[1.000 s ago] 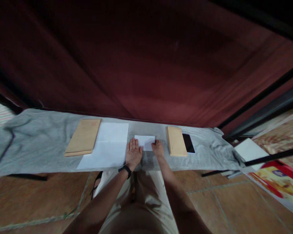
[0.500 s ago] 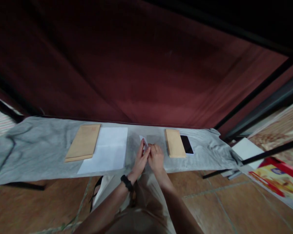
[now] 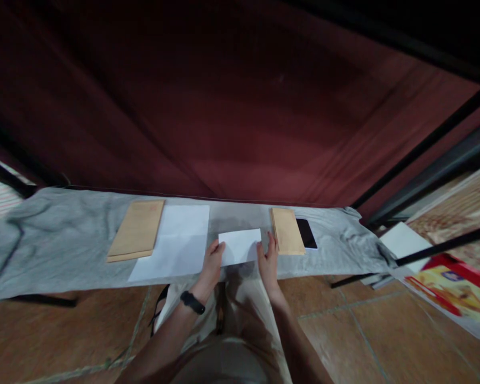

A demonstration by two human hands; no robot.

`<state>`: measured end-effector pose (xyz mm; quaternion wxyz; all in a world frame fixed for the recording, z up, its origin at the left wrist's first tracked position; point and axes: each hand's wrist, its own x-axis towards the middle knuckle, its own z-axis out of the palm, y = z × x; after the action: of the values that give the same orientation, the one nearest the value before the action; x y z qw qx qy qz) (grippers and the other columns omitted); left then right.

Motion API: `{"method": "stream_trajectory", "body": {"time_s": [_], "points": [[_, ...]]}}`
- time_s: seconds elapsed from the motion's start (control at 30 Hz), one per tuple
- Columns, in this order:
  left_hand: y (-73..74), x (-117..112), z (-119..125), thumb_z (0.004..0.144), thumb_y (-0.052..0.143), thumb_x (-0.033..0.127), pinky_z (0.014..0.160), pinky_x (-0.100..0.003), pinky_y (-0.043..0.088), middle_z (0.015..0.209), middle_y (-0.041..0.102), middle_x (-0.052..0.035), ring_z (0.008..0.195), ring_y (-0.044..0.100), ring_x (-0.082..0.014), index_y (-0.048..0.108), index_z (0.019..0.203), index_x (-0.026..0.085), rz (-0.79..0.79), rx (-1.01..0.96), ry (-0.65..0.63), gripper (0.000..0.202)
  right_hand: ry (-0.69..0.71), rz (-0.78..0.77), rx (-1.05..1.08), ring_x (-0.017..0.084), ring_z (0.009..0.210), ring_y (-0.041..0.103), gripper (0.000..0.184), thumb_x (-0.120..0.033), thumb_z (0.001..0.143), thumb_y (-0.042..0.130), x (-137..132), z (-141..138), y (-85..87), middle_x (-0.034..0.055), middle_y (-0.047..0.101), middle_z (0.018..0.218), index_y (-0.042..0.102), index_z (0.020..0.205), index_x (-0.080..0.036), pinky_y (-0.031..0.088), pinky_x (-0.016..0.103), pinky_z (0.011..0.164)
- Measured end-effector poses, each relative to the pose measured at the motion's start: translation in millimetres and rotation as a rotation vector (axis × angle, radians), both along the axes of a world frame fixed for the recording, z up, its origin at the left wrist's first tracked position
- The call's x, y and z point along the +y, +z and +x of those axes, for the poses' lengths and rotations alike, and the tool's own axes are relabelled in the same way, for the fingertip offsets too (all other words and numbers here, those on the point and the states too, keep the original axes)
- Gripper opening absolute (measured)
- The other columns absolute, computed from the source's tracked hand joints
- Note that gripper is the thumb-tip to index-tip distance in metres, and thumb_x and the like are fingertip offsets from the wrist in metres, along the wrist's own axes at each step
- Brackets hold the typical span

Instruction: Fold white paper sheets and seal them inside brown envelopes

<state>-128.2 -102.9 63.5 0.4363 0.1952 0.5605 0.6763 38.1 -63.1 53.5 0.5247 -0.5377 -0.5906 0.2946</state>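
A white folded sheet of paper (image 3: pixel 241 247) is spread flat between my hands, above the front part of the cloth-covered bench. My left hand (image 3: pixel 212 264), with a dark band on its wrist, pinches the sheet's left edge, thumb on top. At the right edge, the thumb of my right hand (image 3: pixel 268 261) touches the paper, while its other visible fingers stand apart from it. Left of my hands lies a stack of white paper (image 3: pixel 180 240), partly covered by brown envelopes (image 3: pixel 138 229). Close by my right hand is a smaller stack of brown envelopes (image 3: pixel 288 232).
A dark-screened phone (image 3: pixel 306 233) lies partly under the right envelope stack. Grey cloth (image 3: pixel 68 240) covers the narrow bench. Behind it hangs a dark red fabric (image 3: pixel 232 133). At the right, a red and yellow box (image 3: pixel 456 293) sits low near a black metal bar (image 3: pixel 448 248).
My hands have moved apart, left hand leftward and right hand rightward. The paper, earlier narrow and mostly hidden between my fingers, now lies broad side up.
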Motion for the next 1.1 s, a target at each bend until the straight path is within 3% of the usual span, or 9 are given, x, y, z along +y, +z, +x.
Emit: {"method": "stream_trajectory", "body": {"time_s": [0.1,0.2,0.37,0.57,0.73,0.93,1.1], "points": [[3.5,-4,-1,0.063,0.079,0.05,0.077,-0.032,0.051,0.09,0.076,-0.0052,0.081,0.067,-0.02,0.072,0.093,0.017,-0.006,0.005,0.007,0.045,0.15,-0.29,0.267,0.022,0.088,0.065,0.041,-0.05,0.083,0.062,11,10,-5.8,0.008,0.072,0.103,0.068,0.111,-0.021,0.053,0.035,0.079],[9.0,-7,-3,0.065,0.08,0.052,0.081,-0.033,0.051,0.095,0.076,-0.0062,0.085,0.068,-0.0212,0.072,0.1,0.017,0.03,0.044,-0.065,0.05,0.267,-0.355,0.423,0.017,0.069,0.061,0.03,-0.047,0.075,0.07,10,13,-7.3,0.0006,0.071,0.081,0.071,0.092,-0.022,0.05,0.029,0.066],[9.6,-12,-12,0.063,0.082,0.047,0.088,-0.036,0.051,0.096,0.077,-0.0075,0.091,0.068,-0.0239,0.073,0.101,0.016,0.077,0.127,-0.237,0.05,0.24,-0.247,0.466,0.015,0.068,0.06,0.023,-0.043,0.077,0.073,1,12,2.8,-0.0015,0.07,0.075,0.07,0.083,-0.021,0.048,0.026,0.068],[-2.1,-10,-16,0.066,0.077,0.04,0.078,-0.03,0.049,0.079,0.074,-0.001,0.076,0.064,-0.0182,0.072,0.081,0.019,0.063,0.301,-0.126,0.026,0.249,-0.137,0.322,0.019,0.081,0.066,0.023,-0.044,0.082,0.068,-3,13,24.3,0.0028,0.076,0.085,0.074,0.087,-0.022,0.052,0.031,0.079],[-0.6,-9,-15,0.067,0.076,0.039,0.072,-0.027,0.049,0.073,0.072,0.0005,0.071,0.062,-0.0162,0.07,0.075,0.019,0.058,0.341,-0.083,0.023,0.237,-0.122,0.255,0.021,0.084,0.067,0.026,-0.045,0.083,0.065,-6,13,31.1,0.0046,0.076,0.088,0.075,0.088,-0.021,0.053,0.033,0.078],[5.9,-10,-12,0.063,0.081,0.044,0.066,-0.028,0.051,0.081,0.075,-0.0024,0.072,0.066,-0.0191,0.069,0.096,0.019,0.046,0.217,-0.152,0.043,0.195,-0.225,0.259,0.016,0.067,0.057,0.033,-0.051,0.083,0.061,2,12,9.8,0.0004,0.068,0.076,0.069,0.089,-0.019,0.047,0.026,0.063],[-5.8,-7,-8,0.063,0.082,0.042,0.051,-0.025,0.04,0.069,0.069,0.002,0.055,0.058,-0.0164,0.062,0.12,0.018,-0.074,0.18,-0.17,0.065,0.141,-0.262,0.168,0.016,0.066,0.055,0.035,-0.049,0.081,0.057,13,11,-19.2,0.0007,0.066,0.075,0.068,0.093,-0.018,0.044,0.026,0.059]]}}
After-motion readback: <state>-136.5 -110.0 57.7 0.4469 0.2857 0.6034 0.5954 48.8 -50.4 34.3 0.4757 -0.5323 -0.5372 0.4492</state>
